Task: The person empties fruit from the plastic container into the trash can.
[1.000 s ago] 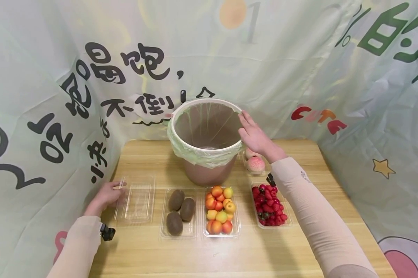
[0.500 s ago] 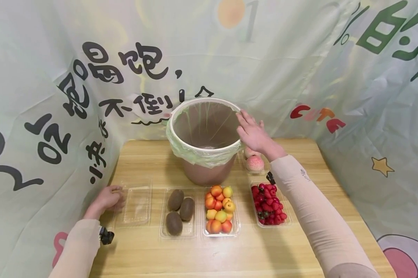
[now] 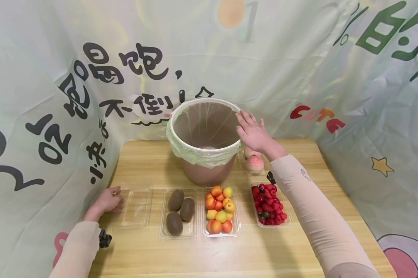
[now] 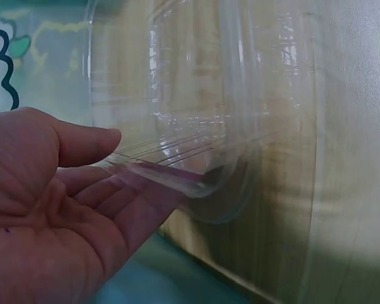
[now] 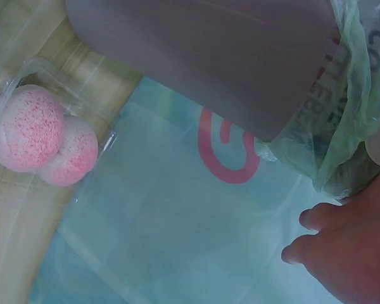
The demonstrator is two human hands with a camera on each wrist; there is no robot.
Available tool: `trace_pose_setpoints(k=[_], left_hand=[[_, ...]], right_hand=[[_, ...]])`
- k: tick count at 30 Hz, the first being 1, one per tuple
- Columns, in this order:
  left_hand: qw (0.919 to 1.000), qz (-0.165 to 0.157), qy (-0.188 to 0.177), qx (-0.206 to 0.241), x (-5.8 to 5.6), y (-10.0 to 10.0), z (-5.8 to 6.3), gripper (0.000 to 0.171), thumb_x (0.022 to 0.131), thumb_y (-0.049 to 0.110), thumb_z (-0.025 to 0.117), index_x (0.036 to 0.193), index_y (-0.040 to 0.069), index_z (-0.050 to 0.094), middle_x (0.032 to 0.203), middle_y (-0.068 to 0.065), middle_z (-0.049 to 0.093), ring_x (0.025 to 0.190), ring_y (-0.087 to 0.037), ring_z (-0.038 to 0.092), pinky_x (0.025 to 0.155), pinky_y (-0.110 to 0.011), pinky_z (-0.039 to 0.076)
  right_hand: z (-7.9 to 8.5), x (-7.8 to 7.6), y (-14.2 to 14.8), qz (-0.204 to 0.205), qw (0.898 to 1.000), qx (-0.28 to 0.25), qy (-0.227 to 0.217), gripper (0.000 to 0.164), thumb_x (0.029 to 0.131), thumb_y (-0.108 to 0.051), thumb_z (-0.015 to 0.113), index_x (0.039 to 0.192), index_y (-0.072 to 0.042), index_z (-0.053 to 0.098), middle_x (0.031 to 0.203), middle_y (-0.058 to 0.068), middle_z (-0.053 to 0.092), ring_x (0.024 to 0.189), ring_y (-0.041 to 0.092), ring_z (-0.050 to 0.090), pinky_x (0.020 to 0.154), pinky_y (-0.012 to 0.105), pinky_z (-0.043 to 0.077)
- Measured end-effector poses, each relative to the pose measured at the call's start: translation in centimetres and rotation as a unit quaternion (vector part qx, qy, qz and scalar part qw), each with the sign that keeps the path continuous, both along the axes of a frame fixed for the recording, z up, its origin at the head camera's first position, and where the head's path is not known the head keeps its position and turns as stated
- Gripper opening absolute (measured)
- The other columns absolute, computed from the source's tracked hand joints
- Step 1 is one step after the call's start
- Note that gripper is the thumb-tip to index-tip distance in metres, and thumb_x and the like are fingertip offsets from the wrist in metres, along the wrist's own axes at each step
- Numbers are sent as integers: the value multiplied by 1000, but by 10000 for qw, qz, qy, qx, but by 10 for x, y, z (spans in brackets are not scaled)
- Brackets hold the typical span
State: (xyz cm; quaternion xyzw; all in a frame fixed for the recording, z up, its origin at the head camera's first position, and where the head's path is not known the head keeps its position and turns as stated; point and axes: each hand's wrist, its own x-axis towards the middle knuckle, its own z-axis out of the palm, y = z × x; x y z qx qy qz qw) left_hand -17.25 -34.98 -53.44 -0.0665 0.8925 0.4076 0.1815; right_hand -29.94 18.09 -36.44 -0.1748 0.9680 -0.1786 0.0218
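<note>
A clear plastic punnet (image 3: 136, 206) with nothing in it lies at the left of the table. My left hand (image 3: 108, 199) is at its left side. The left wrist view has the thumb above the punnet's (image 4: 187, 69) edge, while the other fingers extend under it, partly seen through the plastic. At the back stands a brown bin (image 3: 207, 173), lined with a pale green bag (image 3: 209, 159) folded over its white rim. The fingers of my right hand (image 3: 253, 133) rest at the rim's right side, extended. In the right wrist view, the green bag (image 5: 348, 136) hangs beside this hand.
A punnet of several brown oval fruits (image 3: 187, 209) and one of orange-yellow fruits (image 3: 221, 216) stand mid-table. Raspberries and cherries (image 3: 269, 204) fill another on the right. Behind them sit pink peaches (image 3: 255, 164). Printed cloth (image 3: 282, 69) surrounds the table.
The clear punnet has come down nearer to me and now lies flatter. My left hand has shifted slightly with it. The right hand stays at the bin's rim, its fingers a little more spread.
</note>
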Motion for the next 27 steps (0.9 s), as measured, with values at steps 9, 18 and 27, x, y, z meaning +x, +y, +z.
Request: trace_pose_setpoints(k=[9,18,27], left_hand=[[9886,-309,704,-1293,0,3,15,65,106,16,48,150,-26,28,137,-48,53,126,-60,55,106,-67,47],[9735,299,1916,-1213,5,30,31,50,103,8,50,148,-14,47,125,-38,67,115,-55,66,101,-65,51],[9838,283,1760,-200,17,78,40,46,101,4,55,146,-6,56,116,-29,75,90,-31,76,65,-27,57]], right_hand=[[-1,0,0,21,9998,-182,-77,70,108,-43,15,170,-9,12,179,12,-2,163,46,1,127,72,-6],[-1,-1,1,30,9998,-190,-85,70,108,-42,15,170,-9,13,179,13,-1,163,47,1,127,72,-6],[0,1,0,28,9997,-223,-91,70,108,-42,15,170,-10,12,179,12,-2,164,45,0,128,70,-5]])
